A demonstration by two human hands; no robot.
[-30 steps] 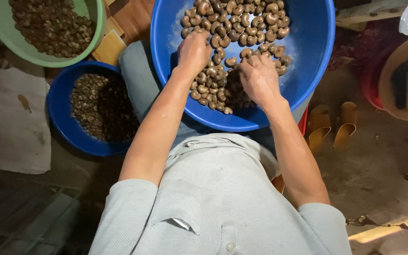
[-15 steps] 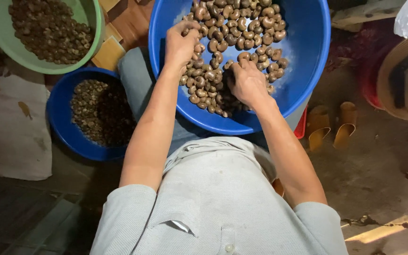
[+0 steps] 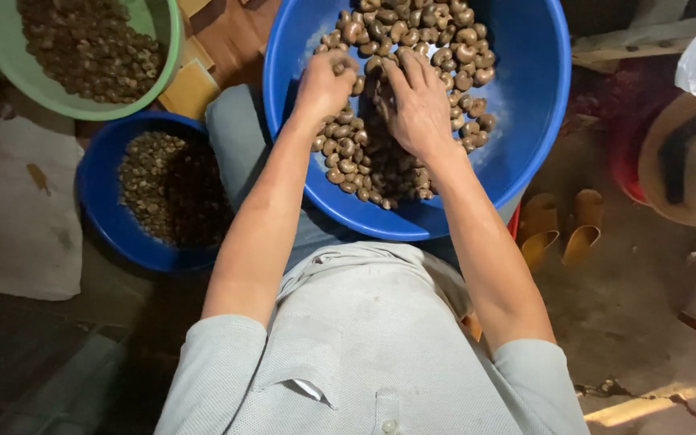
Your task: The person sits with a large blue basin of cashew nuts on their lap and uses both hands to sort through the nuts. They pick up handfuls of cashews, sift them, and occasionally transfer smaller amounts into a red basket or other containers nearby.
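In the big blue bowl (image 3: 525, 121), the brown nuts (image 3: 445, 32) are touched by the left hand (image 3: 325, 80), curled maybe around some, and by the right hand (image 3: 416, 101), fingers together and flat.

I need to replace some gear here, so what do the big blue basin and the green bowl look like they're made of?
The big blue basin looks like moulded plastic: even blue colour, smooth wall with a soft sheen, thin rolled rim. The green bowl also looks plastic, with a matte, uniform pale green and a rounded lip. Neither shows metal glare or glaze, though scuffs are hard to judge.
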